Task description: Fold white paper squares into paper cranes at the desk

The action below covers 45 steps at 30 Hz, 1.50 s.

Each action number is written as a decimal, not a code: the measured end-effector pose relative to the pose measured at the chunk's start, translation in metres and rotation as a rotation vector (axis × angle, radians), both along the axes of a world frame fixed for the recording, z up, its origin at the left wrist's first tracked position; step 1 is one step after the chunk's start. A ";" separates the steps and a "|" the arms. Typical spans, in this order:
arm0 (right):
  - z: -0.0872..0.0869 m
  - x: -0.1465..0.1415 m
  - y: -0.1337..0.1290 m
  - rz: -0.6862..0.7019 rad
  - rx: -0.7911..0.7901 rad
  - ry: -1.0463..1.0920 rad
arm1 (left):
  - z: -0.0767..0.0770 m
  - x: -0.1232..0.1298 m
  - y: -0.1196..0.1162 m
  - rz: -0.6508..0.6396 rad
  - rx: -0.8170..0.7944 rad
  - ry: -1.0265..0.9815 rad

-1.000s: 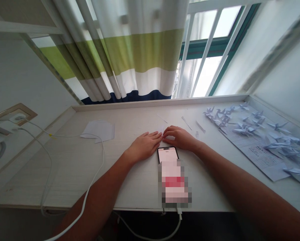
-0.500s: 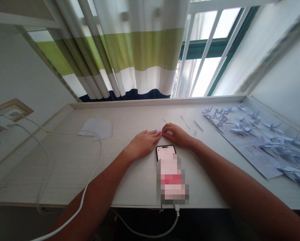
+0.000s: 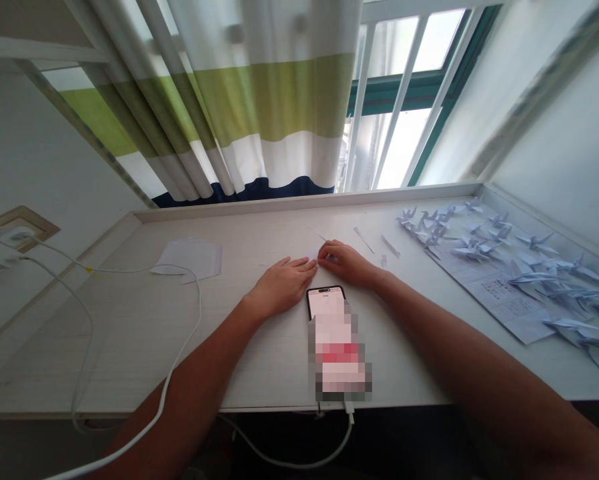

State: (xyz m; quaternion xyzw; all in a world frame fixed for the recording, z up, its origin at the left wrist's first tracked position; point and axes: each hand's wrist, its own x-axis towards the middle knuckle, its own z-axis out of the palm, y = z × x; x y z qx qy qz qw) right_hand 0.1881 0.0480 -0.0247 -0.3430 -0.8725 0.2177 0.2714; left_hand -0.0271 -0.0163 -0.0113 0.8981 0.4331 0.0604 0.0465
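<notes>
Small folded piece of white paper (image 3: 317,257) sits on the desk between my two hands, its far corner showing above the fingertips; most of it is hidden, so its exact shape is unreadable. Right hand (image 3: 347,263): fingers bent and closed down over the paper, tips at its edge; I cannot tell whether they actually grip it. Left hand (image 3: 282,287): open, palm down and flat on the desk, fingers extended, tips just beside the paper, holding nothing.

Directly below the hands lies a phone (image 3: 325,301), screen up (lower part pixelated, unreadable), with a white charging cable (image 3: 350,437) leaving its bottom end. Beyond the hands are narrow paper strips (image 3: 363,240). To the right, many paper cranes (image 3: 472,252) rest on a printed sheet (image 3: 494,297). To the left lies a loose white paper sheet (image 3: 189,260), crossed by a second white cable (image 3: 167,393). A striped curtain (image 3: 269,100) hangs at the window (image 3: 404,150) behind the desk (image 3: 104,347).
</notes>
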 end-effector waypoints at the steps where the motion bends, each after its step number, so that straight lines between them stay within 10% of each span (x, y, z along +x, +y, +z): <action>1: 0.000 0.000 0.000 -0.004 -0.002 0.006 | -0.001 0.000 0.001 -0.003 0.005 -0.033; 7: -0.002 -0.001 0.001 -0.032 -0.025 0.031 | -0.008 0.003 0.008 -0.001 0.065 -0.254; 45: 0.002 -0.001 0.018 -0.039 -0.102 0.093 | -0.016 0.008 0.008 0.004 0.140 -0.170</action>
